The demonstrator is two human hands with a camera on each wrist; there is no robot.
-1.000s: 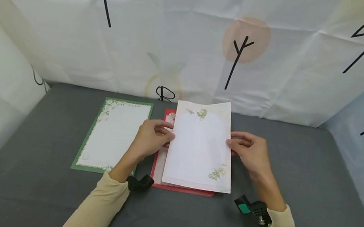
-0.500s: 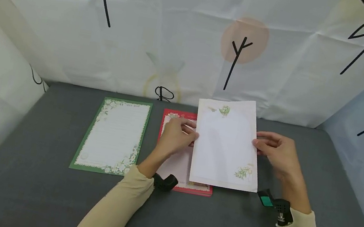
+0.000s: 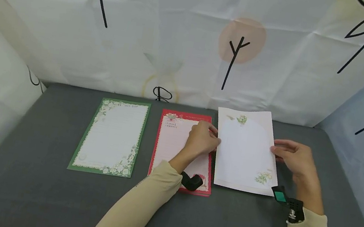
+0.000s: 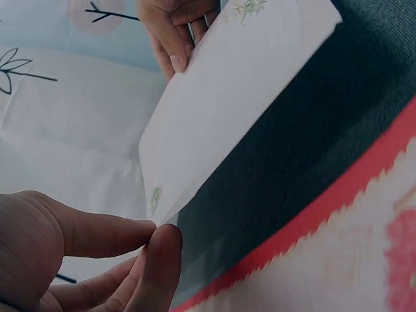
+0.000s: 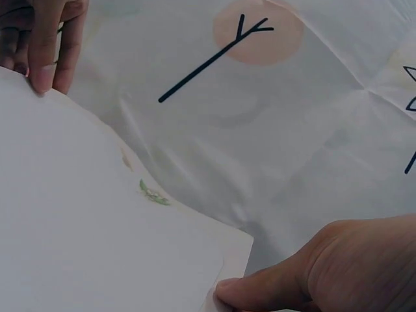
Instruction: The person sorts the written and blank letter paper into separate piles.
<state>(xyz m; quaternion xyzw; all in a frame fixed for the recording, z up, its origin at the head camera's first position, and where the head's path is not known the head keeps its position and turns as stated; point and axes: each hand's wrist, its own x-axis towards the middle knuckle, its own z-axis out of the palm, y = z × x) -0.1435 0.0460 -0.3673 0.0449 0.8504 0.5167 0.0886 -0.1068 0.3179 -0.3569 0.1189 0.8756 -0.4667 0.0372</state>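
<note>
Both hands pinch a pale sheet of paper (image 3: 244, 152) with small green plant prints, one hand at each side edge. My left hand (image 3: 202, 138) has the left edge between thumb and fingers, reaching over the red-bordered paper (image 3: 171, 144). At the opposite edge, my right hand (image 3: 293, 158) grips the sheet with its thumb on top. In the left wrist view the sheet (image 4: 221, 97) is tilted above the dark cloth, apart from the red-bordered paper. The right wrist view shows the sheet's upper edge slightly wavy, with the right thumb (image 5: 260, 289) on its border.
A green-bordered sheet (image 3: 111, 137) with white flowers lies flat at the left. The red-bordered paper appears to be a stack, partly covered by the left forearm. Grey cloth covers the table (image 3: 45, 195). A printed white curtain (image 3: 186, 42) hangs behind.
Both hands have carried the pale sheet to the right, off the red-bordered stack, and it now sits lower than half a second ago. The red-bordered paper is uncovered.
</note>
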